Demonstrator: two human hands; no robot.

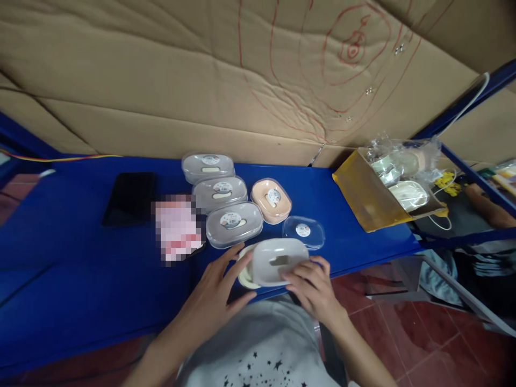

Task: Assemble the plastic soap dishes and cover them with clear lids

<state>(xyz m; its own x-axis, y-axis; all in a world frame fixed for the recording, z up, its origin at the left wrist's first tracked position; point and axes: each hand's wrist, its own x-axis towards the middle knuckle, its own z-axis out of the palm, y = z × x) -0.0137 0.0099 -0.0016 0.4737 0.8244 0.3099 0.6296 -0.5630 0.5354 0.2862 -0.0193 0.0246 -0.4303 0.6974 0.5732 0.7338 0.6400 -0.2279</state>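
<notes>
My right hand (312,285) grips the right end of a light grey oblong tray (264,269) with a slot in its middle, like a soap dish insert. The tray is over a cream oblong dish (245,274), whose left end shows under it. My left hand (226,282) is around the dish's left end, thumb and fingers apart; whether its fingertips touch the dish, I cannot tell. Just behind the tray, a clear plastic lid (312,236) with a round label lies on the blue table.
Several grey lidded boxes (234,224) and a peach one (271,200) stand behind my hands. A pixelated pink item (177,226) and a black tablet-like object (129,198) lie left. At right, a cardboard box (365,196) holds plastic-wrapped pieces. A person's arm (487,207) shows beyond the blue frame.
</notes>
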